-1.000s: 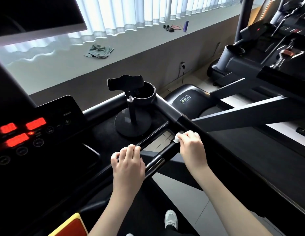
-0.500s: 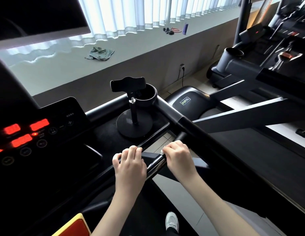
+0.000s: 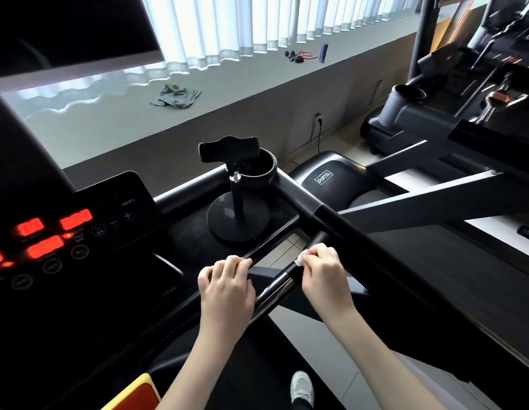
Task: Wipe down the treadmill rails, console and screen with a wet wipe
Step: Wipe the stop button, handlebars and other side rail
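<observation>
My right hand is closed around the short black handlebar grip with a white wet wipe pressed against it; only a corner of the wipe shows past my fingers. My left hand grips the front bar of the console tray just left of that grip. The console panel with red lit digits lies at the left, and the dark screen hangs above it at the top left. The long right side rail runs diagonally behind my right hand.
A black phone holder on a round base stands on the tray in front of a cup holder. A window ledge behind holds a green cloth and a purple bottle. Another treadmill stands at the right. My shoe shows below.
My right hand slid down the handlebar grip toward me with the wipe, then back up it. My left hand stayed on the tray bar.
</observation>
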